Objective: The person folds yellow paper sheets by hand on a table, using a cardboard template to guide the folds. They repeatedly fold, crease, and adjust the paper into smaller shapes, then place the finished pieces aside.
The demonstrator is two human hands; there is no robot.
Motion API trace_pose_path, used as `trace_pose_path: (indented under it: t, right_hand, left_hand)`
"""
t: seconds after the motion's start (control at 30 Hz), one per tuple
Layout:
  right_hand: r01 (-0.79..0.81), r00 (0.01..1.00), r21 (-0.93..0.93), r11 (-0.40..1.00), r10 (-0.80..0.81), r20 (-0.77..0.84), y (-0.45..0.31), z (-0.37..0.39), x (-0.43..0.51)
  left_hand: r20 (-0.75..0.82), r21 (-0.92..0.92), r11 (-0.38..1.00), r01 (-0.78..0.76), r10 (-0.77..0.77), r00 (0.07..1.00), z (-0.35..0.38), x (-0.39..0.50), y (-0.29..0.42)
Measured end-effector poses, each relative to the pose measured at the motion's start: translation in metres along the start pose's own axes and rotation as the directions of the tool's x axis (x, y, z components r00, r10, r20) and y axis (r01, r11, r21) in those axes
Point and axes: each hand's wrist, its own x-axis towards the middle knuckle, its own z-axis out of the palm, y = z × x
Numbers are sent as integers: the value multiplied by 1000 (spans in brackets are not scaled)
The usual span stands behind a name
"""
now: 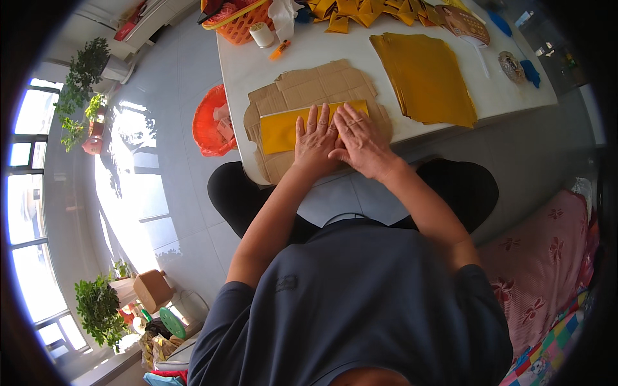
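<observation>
Both hands press flat on a folded strip of gold paper [281, 131], which lies lengthwise on a piece of brown cardboard [328, 82]. My left hand [316, 137] rests palm down near the strip's middle, fingers slightly apart. Beside it and touching it, my right hand [362, 140] lies palm down over the strip's right part, its fingers close together. The strip's left end and a bit of its upper right edge show; the rest is hidden under the hands. To the right lies a stack of gold paper sheets [427, 79].
Folded gold paper pieces [367, 12] are heaped at the table's back. An orange basket [246, 24], a thread spool [261, 35] and an orange cutter [280, 49] sit at back left. A hand fan [466, 26] lies right. A red-lined bin [212, 123] stands beside the white table [234, 62].
</observation>
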Motion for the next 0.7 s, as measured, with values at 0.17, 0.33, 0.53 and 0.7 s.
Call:
trace_pose_path:
  t: [0.17, 0.33, 0.53, 0.7]
  right_hand:
    - [-91, 995, -80, 993, 95, 43, -5, 5, -32]
    - [-144, 987, -249, 958, 157, 35, 27, -22, -67]
    - [-115, 991, -172, 978, 101, -88, 24, -42, -90]
    - [159, 958, -159, 974, -191, -216, 12, -24, -76]
  left_hand:
    - [-27, -19, 1000, 6, -6, 1000, 2, -1, 0]
    - [-58, 5, 1000, -2, 2, 998, 0, -2, 3]
    - [57, -97, 934, -343, 350, 935, -19, -3, -20]
    - [59, -197, 752, -630, 650, 758, -31, 10, -46]
